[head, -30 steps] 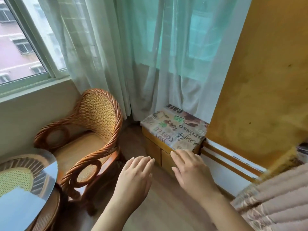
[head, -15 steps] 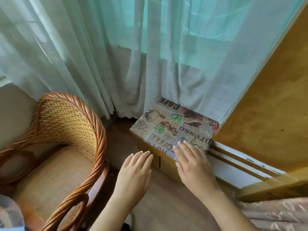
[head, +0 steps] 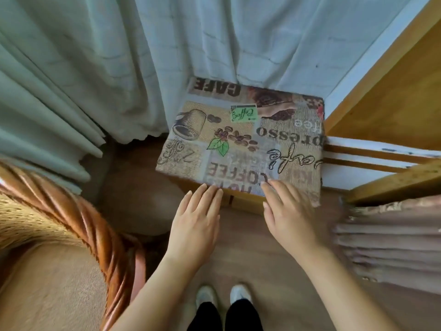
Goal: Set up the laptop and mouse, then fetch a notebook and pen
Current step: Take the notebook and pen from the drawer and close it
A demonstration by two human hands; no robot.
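A low wooden cabinet [head: 245,203] stands by the curtain, its top covered with a coffee-print cloth [head: 241,142]. My left hand [head: 194,225] hovers flat with straight fingers, its fingertips near the cloth's front edge. My right hand [head: 290,216] is also flat, fingers straight, fingertips over the cloth's front edge near the cabinet's right side. Neither hand holds anything. No laptop, mouse, notebook or pen is in view.
A rattan armchair [head: 78,225] fills the lower left. Pale green curtains [head: 119,68] hang behind the cabinet. A yellow wooden panel [head: 393,99] rises at right, with a pinkish pleated fabric [head: 391,247] below it. My feet [head: 222,297] stand on the wooden floor.
The view has tilted down and moved closer to the cabinet. Both hands have come nearer the cloth's front edge, still flat and empty. The round glass table has left the view.
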